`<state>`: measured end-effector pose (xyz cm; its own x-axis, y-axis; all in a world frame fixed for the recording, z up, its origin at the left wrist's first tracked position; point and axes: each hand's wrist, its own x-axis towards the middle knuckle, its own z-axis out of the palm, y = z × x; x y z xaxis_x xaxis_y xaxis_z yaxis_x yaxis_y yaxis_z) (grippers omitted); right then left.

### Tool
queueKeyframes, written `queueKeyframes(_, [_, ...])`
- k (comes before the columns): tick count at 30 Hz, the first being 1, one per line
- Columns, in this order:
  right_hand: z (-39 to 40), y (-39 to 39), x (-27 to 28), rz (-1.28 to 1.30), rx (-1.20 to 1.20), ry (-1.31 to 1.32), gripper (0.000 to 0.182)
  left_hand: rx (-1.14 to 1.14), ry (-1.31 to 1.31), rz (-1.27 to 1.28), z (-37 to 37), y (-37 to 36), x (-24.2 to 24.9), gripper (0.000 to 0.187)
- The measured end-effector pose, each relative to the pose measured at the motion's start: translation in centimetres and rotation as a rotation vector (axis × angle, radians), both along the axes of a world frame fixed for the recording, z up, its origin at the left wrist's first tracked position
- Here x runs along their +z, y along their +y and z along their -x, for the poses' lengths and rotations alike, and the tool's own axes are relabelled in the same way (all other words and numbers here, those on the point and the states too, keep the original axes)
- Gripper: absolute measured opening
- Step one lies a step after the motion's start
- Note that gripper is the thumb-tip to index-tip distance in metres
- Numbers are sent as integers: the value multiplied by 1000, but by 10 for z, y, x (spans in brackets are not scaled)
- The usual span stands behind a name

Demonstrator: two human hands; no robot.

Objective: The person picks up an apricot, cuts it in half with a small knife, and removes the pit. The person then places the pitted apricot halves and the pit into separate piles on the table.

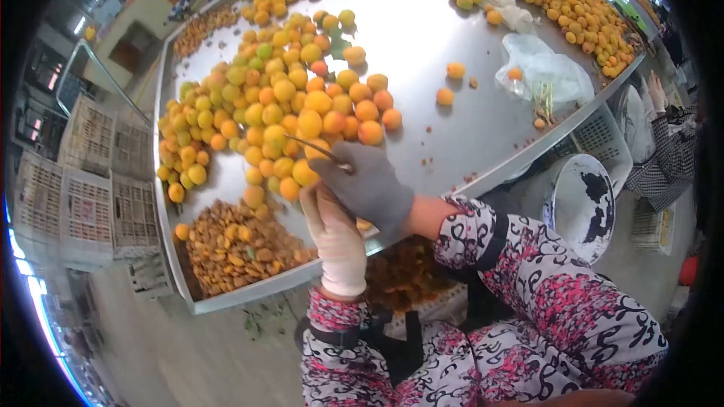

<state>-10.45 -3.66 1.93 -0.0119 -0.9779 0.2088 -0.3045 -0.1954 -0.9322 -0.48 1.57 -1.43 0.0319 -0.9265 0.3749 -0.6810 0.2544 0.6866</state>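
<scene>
My right hand [371,187], in a grey glove, is closed around a small knife [315,147] with its thin blade pointing up and left. Just below it and touching it is my left hand [341,247] in a white glove, its fingers bent together; whatever they hold is hidden. Both hands are over the near edge of a metal table [418,38]. Right beyond them spreads a pile of whole orange-yellow apricots [283,90], some greenish. To the left of my left hand lies a heap of brown apricot pits [234,249].
Under the table edge, close to my lap, a crate holds orange fruit pieces [407,275]. A clear plastic bag [547,68] and more apricots [558,4] are at the far right. A white basin [581,207] stands right; stacked crates [87,207] stand left. Another person's hand [658,93] shows far right.
</scene>
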Motion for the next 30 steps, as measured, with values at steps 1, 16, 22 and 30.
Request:
queueKeyframes(1, [-2,-1,-4,53,-13,18,40,-1,-117,67,-5,0,-8,37])
queueKeyframes(16, [20,-8,-6,-318,220,-128,25,-250,1076,-561,-12,-3,0,35])
queueKeyframes(22, [29,-7,14,-688,413,-500,38,-166,636,-382,-25,-7,-14,41])
queueKeyframes(30, [35,-19,-44,103,463,-11,41,-181,1341,-669,-28,-2,16,24])
